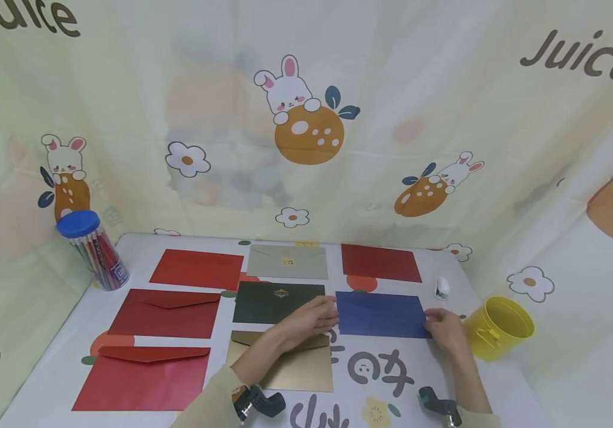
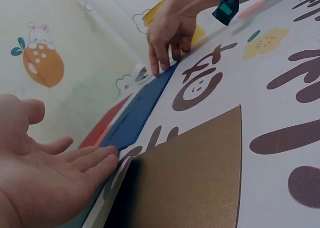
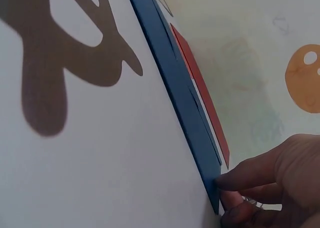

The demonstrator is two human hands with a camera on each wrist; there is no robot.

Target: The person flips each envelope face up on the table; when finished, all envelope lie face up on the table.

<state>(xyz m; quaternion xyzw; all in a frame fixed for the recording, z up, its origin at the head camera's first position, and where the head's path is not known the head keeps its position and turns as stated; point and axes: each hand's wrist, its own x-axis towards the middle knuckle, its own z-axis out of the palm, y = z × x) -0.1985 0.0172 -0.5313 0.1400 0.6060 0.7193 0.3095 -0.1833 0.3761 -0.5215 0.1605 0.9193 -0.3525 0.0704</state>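
A blue envelope (image 1: pixel 380 314) lies in the right column of envelopes. The left hand (image 1: pixel 314 316) is at its left edge with fingers straight, palm turned inward and fingertips right at the edge. At the opposite end, the right hand (image 1: pixel 445 330) pinches the right edge near the lower corner; in the right wrist view, a fingertip (image 3: pixel 225 182) sits on the blue end. Below the left forearm lies a gold envelope (image 1: pixel 306 368), partly covered by it. A dark green envelope (image 1: pixel 269 302) is just left of the blue one, overlapped by the left hand.
Several red envelopes (image 1: pixel 164 313) fill the left column. A grey envelope (image 1: pixel 290 264) and another red envelope (image 1: pixel 381 263) lie along the back. At right are a small white object (image 1: pixel 442 288) and a yellow cup (image 1: pixel 485 339); a blue-lidded pencil jar (image 1: pixel 94 252) stands back left.
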